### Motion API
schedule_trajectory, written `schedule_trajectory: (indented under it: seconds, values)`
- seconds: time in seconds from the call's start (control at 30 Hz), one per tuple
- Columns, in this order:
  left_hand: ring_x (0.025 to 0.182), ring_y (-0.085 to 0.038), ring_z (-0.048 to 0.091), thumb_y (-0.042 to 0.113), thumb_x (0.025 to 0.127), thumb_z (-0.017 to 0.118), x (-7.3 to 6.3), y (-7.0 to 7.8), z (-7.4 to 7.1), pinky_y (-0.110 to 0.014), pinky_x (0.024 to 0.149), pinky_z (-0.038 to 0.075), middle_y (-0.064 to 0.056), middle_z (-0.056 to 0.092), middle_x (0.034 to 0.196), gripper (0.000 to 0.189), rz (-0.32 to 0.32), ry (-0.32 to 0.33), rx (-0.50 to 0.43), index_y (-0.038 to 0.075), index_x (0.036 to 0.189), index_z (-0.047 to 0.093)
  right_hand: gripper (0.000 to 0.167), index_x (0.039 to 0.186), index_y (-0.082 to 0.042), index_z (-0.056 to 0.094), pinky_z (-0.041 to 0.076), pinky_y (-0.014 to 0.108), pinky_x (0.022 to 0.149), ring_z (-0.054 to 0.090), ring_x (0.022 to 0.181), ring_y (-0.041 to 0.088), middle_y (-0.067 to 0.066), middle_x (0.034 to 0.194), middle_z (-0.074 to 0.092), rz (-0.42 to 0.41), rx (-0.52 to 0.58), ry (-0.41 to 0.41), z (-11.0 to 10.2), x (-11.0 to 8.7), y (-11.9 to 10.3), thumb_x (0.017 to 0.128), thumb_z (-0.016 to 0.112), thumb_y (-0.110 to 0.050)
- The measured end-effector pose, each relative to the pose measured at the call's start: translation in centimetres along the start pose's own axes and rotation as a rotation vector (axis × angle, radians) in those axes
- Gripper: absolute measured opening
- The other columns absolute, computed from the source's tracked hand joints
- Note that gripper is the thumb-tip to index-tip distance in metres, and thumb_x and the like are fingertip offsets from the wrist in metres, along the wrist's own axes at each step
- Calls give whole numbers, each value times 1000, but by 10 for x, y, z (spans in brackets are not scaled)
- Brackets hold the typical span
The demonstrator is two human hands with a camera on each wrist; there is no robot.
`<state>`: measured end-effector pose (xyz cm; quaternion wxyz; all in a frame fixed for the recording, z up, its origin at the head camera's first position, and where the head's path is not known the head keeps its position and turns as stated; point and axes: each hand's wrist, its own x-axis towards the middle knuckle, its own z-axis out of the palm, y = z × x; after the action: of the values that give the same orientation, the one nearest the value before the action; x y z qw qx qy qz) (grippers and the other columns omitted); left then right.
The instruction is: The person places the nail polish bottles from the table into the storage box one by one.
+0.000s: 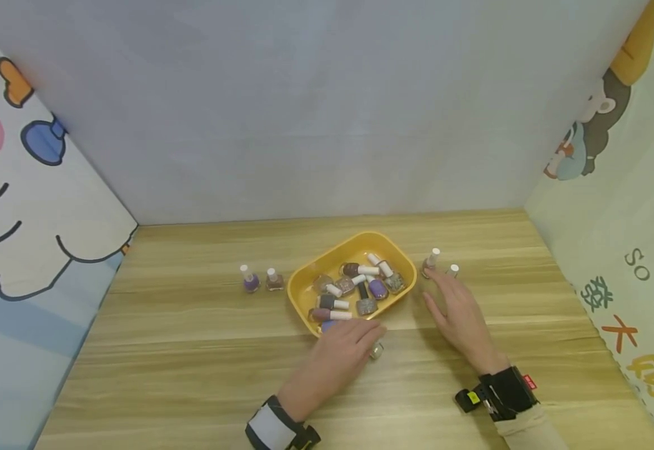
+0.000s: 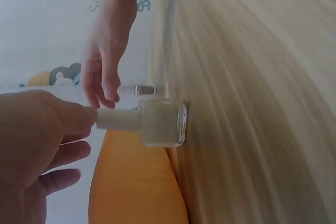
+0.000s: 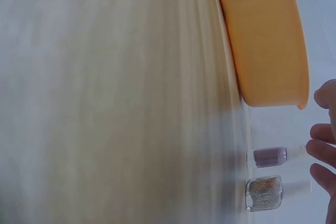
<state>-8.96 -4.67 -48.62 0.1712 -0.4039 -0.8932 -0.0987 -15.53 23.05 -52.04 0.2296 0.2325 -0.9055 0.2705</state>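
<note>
My left hand is in front of the yellow tray, pinching the white cap of a pale cream nail polish bottle between its fingertips. That bottle stands upright, its base at or very near the tabletop. Past the tray's right end, my right hand has relaxed fingers close to the white caps of a mauve nail polish bottle and a glittery nail polish bottle. Both of those stand upright side by side. It holds nothing visible. Whether a fingertip touches the mauve bottle's cap, I cannot tell.
Inside the tray lie several nail polish bottles, among them a purple one and a silver glitter one. Left of it stand a purple bottle and a brownish bottle. A grey wall rises behind the wooden table.
</note>
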Motion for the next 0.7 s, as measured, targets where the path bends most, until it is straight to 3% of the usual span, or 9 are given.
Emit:
schedule_trajectory:
  seconds: [0.17, 0.37, 0.7]
  values:
    - [123, -14, 61, 14, 98, 67, 3, 6, 2, -27, 104, 51, 0, 64, 139, 40, -5, -95, 32, 15, 138, 63, 53, 139, 3, 56, 46, 62, 107, 59, 124, 45, 26, 140, 60, -2, -9, 1, 1, 0, 0, 90, 74, -4]
    - [111, -11, 61, 22, 102, 64, 5, 10, 7, -23, 92, 52, 4, 67, 127, 31, -16, -92, 75, 16, 132, 67, 51, 139, 3, 57, 47, 60, 106, 59, 123, 44, 26, 139, 60, -16, -11, 7, 1, 0, 0, 91, 73, -5]
    - [111, -11, 62, 15, 96, 69, 7, 10, 9, -26, 100, 51, 4, 68, 123, 33, -32, -124, 57, 17, 129, 68, 51, 139, 4, 56, 46, 60, 107, 59, 124, 44, 27, 139, 60, -11, -9, 4, 1, 1, -3, 91, 72, -4]
